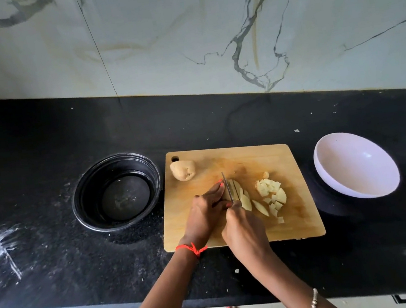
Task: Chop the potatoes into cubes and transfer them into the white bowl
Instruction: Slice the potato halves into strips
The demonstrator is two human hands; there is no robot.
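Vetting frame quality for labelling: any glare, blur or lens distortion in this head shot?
Head view: wide-angle bowing curves the counter edge and the wall seam; small glare spot inside the white bowl, dark shadow at its left; glints on the black bowl rim; knife blade thin but legible; potato slices and cubes sharp.

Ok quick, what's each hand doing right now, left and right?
Left hand: holds the half-sliced potato steady.
Right hand: grips the knife, blade in the potato.
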